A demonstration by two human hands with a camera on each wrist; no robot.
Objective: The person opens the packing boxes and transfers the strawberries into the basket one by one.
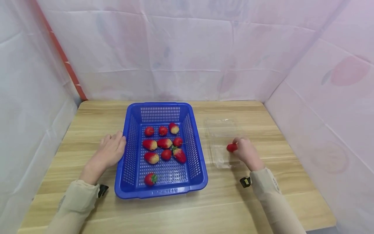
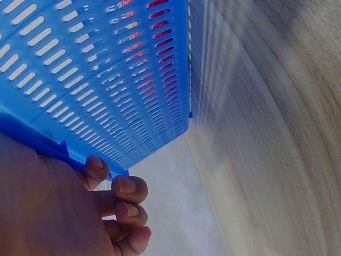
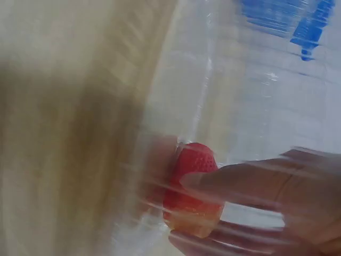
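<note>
A strawberry [image 1: 231, 148] is pinched between the thumb and fingers of my right hand [image 1: 246, 150], low over a clear plastic container [image 1: 216, 157]. In the right wrist view the strawberry [image 3: 196, 156] shows a red body and a paler, yellowish end, with the clear plastic around it. My left hand [image 1: 110, 150] rests against the left rim of a blue plastic basket [image 1: 160, 193]. The left wrist view shows its fingers loosely bent beside the rim, under the slotted basket wall. Several strawberries [image 1: 150, 144] lie on the basket floor.
Small round red fruits with thin stems [image 1: 149, 131] lie among the strawberries. A single strawberry [image 1: 149, 179] sits near the basket's front. The wooden table [image 1: 175, 216] is enclosed at the back and sides by white sheeting [image 1: 187, 84].
</note>
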